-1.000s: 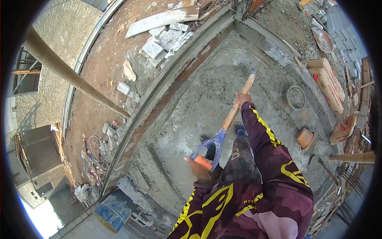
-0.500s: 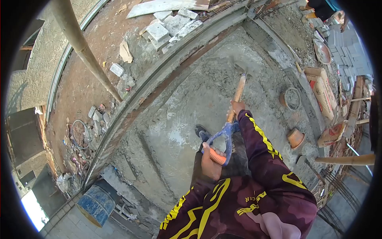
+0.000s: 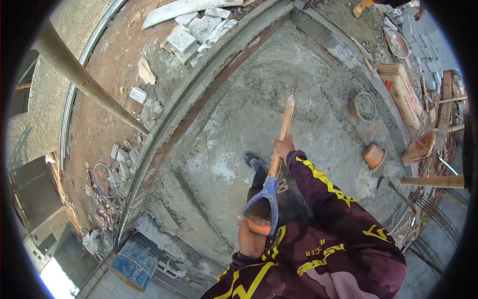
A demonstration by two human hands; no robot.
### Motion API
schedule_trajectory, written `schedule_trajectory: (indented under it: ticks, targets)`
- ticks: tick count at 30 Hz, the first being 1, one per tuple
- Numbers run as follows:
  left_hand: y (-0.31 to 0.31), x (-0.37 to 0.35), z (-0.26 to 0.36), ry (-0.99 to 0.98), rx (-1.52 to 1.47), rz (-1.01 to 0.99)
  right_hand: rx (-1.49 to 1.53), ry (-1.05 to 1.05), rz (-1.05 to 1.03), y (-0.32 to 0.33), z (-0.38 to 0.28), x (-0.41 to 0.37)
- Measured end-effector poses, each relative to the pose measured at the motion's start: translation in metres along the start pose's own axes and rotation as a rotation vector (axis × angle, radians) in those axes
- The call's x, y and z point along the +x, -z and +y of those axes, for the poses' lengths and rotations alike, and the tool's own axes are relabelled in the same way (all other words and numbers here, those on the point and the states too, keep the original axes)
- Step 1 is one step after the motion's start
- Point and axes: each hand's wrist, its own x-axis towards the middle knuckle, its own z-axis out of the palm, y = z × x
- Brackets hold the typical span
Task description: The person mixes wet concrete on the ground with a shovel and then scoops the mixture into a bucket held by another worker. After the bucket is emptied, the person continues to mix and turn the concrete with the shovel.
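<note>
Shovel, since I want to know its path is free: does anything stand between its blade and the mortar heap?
Nothing visible does. The shovel runs straight into the mortar heap, with the left hand on its grip and the right hand on the shaft. The bucket sits apart, to the right.

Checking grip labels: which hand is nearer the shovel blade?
Right. The right hand grips the wooden shaft partway toward the shovel blade; the left hand holds the orange grip at the far end.
</note>
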Motion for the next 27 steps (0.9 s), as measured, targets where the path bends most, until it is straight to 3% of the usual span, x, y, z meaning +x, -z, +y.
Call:
schedule_trajectory:
  ticks: [1, 2, 4, 5, 6, 9, 11, 13, 14, 15, 17, 20, 22, 24, 27]
  targets:
    - [0.013, 0.004, -0.003, -0.013, 0.008, 0.060, -0.086, 0.030, 0.089, -0.006, 0.001, -0.016]
    - [0.025, 0.019, -0.005, -0.055, 0.037, 0.064, -0.007, -0.064, -0.004, 0.008, -0.028, -0.028]
    - [-0.018, 0.044, 0.004, -0.091, 0.027, -0.028, 0.132, -0.170, -0.203, 0.023, -0.082, 0.010]
    - [-0.033, 0.040, -0.001, -0.100, 0.038, -0.049, 0.165, -0.264, -0.303, 0.036, -0.074, 0.013]
    - [-0.045, 0.029, -0.009, -0.064, 0.028, -0.094, 0.145, -0.213, -0.384, 0.038, -0.056, 0.032]
    - [-0.018, -0.024, -0.044, -0.076, 0.051, 0.030, 0.072, -0.056, -0.227, 0.064, -0.025, -0.024]
    - [0.010, -0.041, -0.054, -0.102, 0.055, 0.084, 0.007, -0.084, -0.246, 0.066, -0.005, -0.057]
    - [0.001, -0.030, -0.061, -0.138, 0.051, 0.133, -0.018, -0.070, -0.277, 0.062, -0.018, -0.055]
    - [-0.007, -0.016, -0.067, -0.189, 0.035, 0.145, -0.017, -0.177, -0.334, 0.066, -0.029, -0.038]
    - [-0.020, -0.014, -0.067, -0.151, -0.006, 0.012, 0.035, -0.205, -0.370, 0.092, -0.039, -0.046]
    - [-0.042, -0.033, -0.088, -0.180, 0.017, 0.081, 0.123, -0.220, -0.453, 0.124, -0.057, -0.050]
    - [-0.005, -0.076, -0.117, -0.229, 0.085, 0.168, 0.092, -0.111, -0.302, 0.095, 0.030, -0.062]
    - [0.015, -0.065, -0.123, -0.237, 0.078, 0.171, 0.019, -0.097, -0.271, 0.082, 0.035, -0.055]
    - [-0.009, -0.043, -0.120, -0.241, 0.053, 0.142, -0.049, -0.205, -0.359, 0.090, 0.010, -0.035]
    - [-0.022, -0.068, -0.140, -0.233, 0.064, 0.120, 0.257, -0.313, -0.550, 0.138, 0.002, -0.054]
